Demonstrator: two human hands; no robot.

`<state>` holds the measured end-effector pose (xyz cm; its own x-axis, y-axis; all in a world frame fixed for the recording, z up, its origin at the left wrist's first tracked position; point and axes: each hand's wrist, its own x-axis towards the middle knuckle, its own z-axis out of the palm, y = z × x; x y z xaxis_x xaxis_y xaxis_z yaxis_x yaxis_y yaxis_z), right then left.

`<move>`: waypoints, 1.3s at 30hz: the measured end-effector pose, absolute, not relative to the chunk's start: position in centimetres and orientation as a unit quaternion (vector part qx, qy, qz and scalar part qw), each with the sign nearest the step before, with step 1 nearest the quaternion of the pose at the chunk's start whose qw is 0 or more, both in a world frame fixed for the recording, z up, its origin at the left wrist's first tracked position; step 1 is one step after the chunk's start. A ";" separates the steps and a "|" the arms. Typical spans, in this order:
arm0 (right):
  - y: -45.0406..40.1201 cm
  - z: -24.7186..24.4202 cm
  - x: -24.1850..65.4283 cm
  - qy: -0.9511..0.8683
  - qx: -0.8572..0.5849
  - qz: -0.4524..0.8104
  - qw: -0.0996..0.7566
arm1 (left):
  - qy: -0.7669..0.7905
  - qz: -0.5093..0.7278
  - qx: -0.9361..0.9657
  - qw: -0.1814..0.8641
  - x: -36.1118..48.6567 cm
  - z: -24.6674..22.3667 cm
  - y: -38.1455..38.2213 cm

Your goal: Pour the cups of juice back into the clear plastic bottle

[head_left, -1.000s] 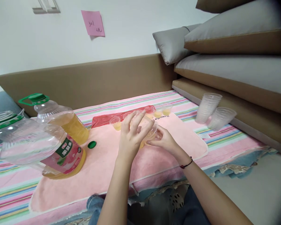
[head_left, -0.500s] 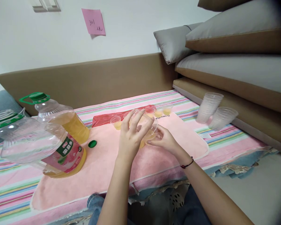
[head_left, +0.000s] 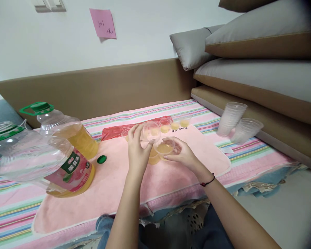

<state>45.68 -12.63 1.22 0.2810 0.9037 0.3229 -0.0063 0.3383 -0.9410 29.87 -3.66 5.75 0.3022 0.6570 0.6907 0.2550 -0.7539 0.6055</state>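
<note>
My right hand [head_left: 182,152] wraps its fingers round the side of a clear plastic cup [head_left: 164,149] of yellow juice. Another juice cup [head_left: 153,158] sits just left of it, partly behind my left hand [head_left: 137,150]. Between that hand's thumb and fingers is a tilted clear plastic cup [head_left: 151,132], its round rim showing. Through its transparent wall, the cups behind blur together. Farther back stand small cups with juice [head_left: 184,123] in a row, one of them partly covered by my left fingers.
Two big juice bottles [head_left: 77,169] stand on the left, near a green cap [head_left: 102,159]. Stacked clear cups [head_left: 232,117] are at the right, by piled cushions [head_left: 261,76]. A pink mat [head_left: 106,197] and red plastic [head_left: 114,132] lie on the striped cloth [head_left: 12,193].
My left hand has drawn left and down from above the juice cup, with the clear cup now visible at its fingers. My right hand stays round its cup.
</note>
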 end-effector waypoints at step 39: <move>-8.2 -5.1 47.9 -0.355 -0.562 0.349 0.661 | 0.229 0.470 0.556 0.646 27.4 4.8 -2.1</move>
<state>47.88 -8.17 -5.11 0.5047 0.8600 0.0757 -0.0628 0.1241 -0.9903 27.38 -2.08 4.79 0.4538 0.8620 0.2257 -0.3523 -0.0591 0.9340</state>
